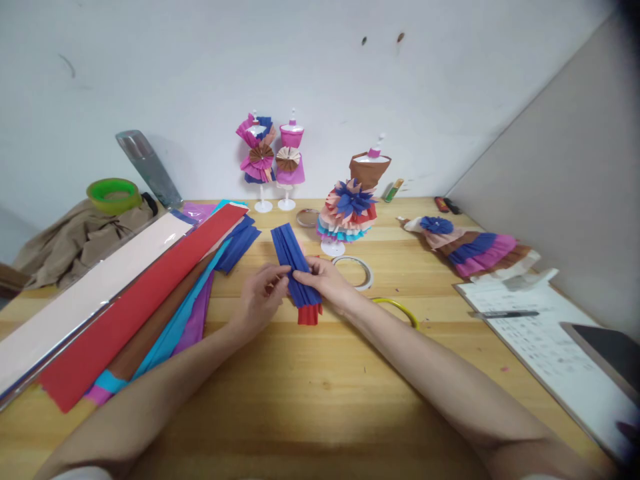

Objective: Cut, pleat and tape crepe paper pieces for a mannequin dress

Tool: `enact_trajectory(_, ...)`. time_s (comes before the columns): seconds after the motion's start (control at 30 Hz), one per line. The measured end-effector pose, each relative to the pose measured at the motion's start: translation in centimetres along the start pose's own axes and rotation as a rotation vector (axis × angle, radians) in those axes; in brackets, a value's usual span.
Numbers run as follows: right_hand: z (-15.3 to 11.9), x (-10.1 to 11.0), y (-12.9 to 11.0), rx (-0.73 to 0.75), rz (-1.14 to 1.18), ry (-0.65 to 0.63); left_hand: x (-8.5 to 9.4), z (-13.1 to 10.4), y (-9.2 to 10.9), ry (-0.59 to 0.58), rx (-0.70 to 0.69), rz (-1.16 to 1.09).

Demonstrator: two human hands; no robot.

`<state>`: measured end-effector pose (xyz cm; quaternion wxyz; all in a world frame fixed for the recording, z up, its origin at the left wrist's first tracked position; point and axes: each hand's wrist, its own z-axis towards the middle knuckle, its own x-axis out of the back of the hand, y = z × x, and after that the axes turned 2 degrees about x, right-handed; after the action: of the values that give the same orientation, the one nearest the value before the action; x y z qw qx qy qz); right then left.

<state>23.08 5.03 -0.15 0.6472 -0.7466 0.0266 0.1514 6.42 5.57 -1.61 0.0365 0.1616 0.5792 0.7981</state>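
A pleated strip of blue crepe paper [289, 248] is held above the middle of the table, slanting from upper left to lower right. My right hand [324, 279] grips its right side, thumb on top. At its left edge, my left hand [267, 290] has its fingers bent together, with fingertips touching the paper; the pinch is too small to make out. A piece of red crepe paper [309, 315] sticks out below the blue strip. Some pink paper shows faintly behind the blue strip near my right hand.
Long crepe paper sheets [140, 293] lie at the left. Small dress forms [291, 167] stand at the back, one dressed form [350, 207] nearer. Tape rolls [369, 272] lie right of my hands. A paper dress [480, 253], notebook [540, 347] and pen [510, 314] are at the right.
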Motion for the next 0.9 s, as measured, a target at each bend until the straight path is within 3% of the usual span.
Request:
enact_trajectory(0.07, -0.1, 0.1, -0.3, -0.053, 0.053, -0.021, 0.5, 0.5, 0.6, 0.089, 0.084, -0.079)
enact_trajectory(0.13, -0.2, 0.2, -0.6, -0.091, 0.054, -0.061, 1.3, 1.3, 0.9, 0.103, 0.181, -0.175)
enact_trajectory(0.27, -0.3, 0.1, -0.8, -0.121, 0.015, -0.117, 2.5, 2.5, 0.7, -0.125, 0.403, -0.397)
enact_trajectory(0.33, -0.5, -0.1, -0.8, -0.136, -0.017, -0.153, 2.6, 2.6, 0.5, -0.147, 0.466, -0.453)
enact_trajectory(0.57, -1.0, -0.7, -0.7, -0.111, -0.172, -0.205, 2.4, 2.5, 0.9, -0.086, 0.461, -0.498)
enact_trajectory(0.7, -1.0, -1.0, -0.7, -0.055, -0.332, -0.207, 2.8, 2.7, 1.1, -0.145, 0.390, -0.499)
enact_trajectory(0.9, -1.0, -0.6, -0.7, -0.075, -0.296, -0.254, 3.0, 2.9, 0.9, -0.202, 0.342, -0.475)
